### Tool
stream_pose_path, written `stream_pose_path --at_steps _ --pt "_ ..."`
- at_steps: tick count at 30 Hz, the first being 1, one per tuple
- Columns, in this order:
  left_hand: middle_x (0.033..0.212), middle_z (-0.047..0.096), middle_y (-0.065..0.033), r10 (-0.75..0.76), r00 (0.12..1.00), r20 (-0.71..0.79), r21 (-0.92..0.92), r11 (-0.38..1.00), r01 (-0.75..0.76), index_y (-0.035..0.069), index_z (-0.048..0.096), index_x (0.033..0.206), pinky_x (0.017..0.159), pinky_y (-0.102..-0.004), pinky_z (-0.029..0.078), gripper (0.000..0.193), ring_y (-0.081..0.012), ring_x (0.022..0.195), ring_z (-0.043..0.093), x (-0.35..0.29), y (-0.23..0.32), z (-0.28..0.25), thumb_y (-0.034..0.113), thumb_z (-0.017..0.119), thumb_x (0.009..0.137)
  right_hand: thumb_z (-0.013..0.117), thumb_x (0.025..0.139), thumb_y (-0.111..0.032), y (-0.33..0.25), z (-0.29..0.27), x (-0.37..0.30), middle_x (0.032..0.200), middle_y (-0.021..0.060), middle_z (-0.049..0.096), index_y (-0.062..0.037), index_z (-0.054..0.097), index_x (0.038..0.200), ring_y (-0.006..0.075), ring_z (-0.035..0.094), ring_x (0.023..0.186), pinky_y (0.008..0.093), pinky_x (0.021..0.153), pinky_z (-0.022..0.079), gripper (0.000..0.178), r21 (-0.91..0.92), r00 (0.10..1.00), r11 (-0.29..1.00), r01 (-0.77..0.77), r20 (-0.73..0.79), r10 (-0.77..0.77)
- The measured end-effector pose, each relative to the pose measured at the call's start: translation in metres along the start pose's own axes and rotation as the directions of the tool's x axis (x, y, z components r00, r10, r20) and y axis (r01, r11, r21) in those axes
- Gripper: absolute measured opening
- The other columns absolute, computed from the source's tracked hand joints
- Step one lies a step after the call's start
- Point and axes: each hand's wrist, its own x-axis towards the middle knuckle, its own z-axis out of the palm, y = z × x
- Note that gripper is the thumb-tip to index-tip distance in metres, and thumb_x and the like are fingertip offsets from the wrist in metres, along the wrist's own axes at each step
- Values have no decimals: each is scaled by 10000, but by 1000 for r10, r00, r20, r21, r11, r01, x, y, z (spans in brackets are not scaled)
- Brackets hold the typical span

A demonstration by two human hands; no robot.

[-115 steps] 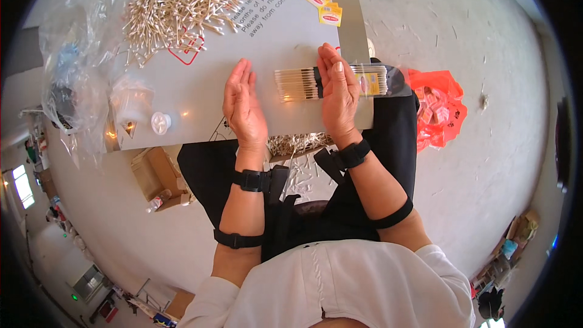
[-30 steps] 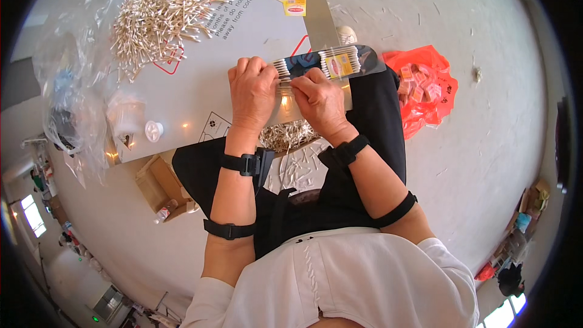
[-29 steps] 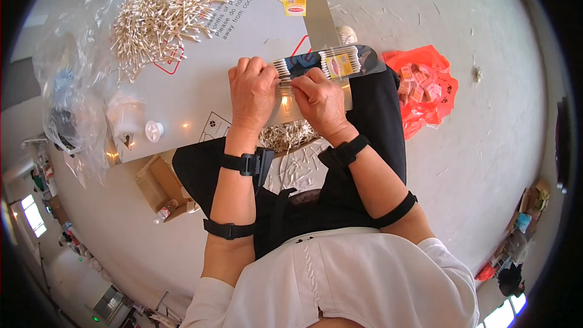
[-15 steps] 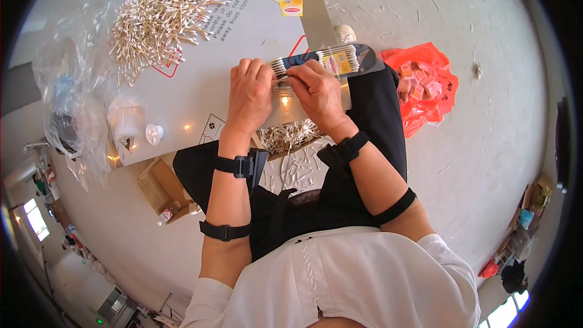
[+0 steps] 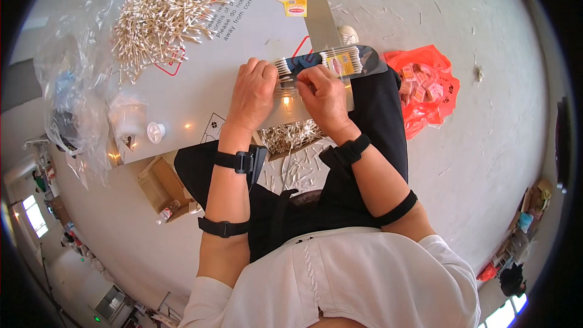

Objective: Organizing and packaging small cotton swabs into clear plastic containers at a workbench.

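Note:
A clear, dark-patterned plastic pouch [image 5: 368,59] lies across the right edge of the table, with a row of white-tipped cotton swabs [image 5: 281,68] in it and a yellow card [image 5: 340,65] toward its right end. My left hand [image 5: 252,92] is closed on the pouch's left end, beside the swab tips. Curled at the pouch's near edge is my right hand [image 5: 326,96], thumb and fingers pinched together; whatever they hold is hidden. A big heap of loose cotton swabs [image 5: 164,15] rests on the table, up and left of my hands.
Small yellow cards [image 5: 296,6] lie on the grey tabletop [image 5: 200,94] at the far edge. A white round lid [image 5: 155,132] and crumpled clear plastic [image 5: 67,85] are at left. Below the table sits a box of swabs [image 5: 290,136]. A red bag [image 5: 428,88] of small packs is on the floor.
My right hand has drawn slightly right and toward me, its fingers curling off the swabs. My left hand stays at the pouch's left end. The whole view has shifted slightly.

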Motion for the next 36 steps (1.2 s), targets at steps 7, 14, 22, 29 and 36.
stream_pose_path --at_steps 7,14,22,29,36 --pt "958 575 -76 -66 997 29 -11 998 67 70 561 926 845 -418 426 160 -278 1001 535 0 4 0 49 650 795 750 742 -104 -4 -7 -6 733 70 593 -62 582 762 276 620 637 370 550 484 174 -173 983 979 105 165 -76" --pt "1469 407 -146 -241 970 -8 79 967 241 23 430 1396 1123 -484 269 572 -323 1375 359 -19 15 17 187 634 888 742 747 -137 -2 -1 -3 712 71 572 -77 552 737 312 610 642 416 541 484 200 -278 979 944 177 148 -140" --pt "1553 282 -191 -324 945 -39 -84 944 320 -9 334 1464 1172 -520 195 626 -340 1446 268 -37 21 21 296 552 963 685 846 -130 -7 1 -1 860 98 614 -56 608 905 285 644 747 356 660 529 122 -107 996 993 53 74 -46" --pt "1584 238 -161 -689 699 -193 -909 393 136 -18 223 1520 1205 -434 144 656 -263 1474 210 -21 12 31 405 375 1043 454 1044 -235 -6 36 1 1490 158 403 34 442 1391 262 381 1384 352 1127 316 439 616 994 785 -63 -35 108" --pt "1577 249 -158 -667 731 -147 -966 255 38 -20 244 1511 1203 -423 147 668 -269 1475 205 -16 15 38 425 391 1035 420 1060 -223 5 45 12 1502 129 386 38 423 1415 200 366 1390 355 1171 291 441 681 991 724 -104 10 132"
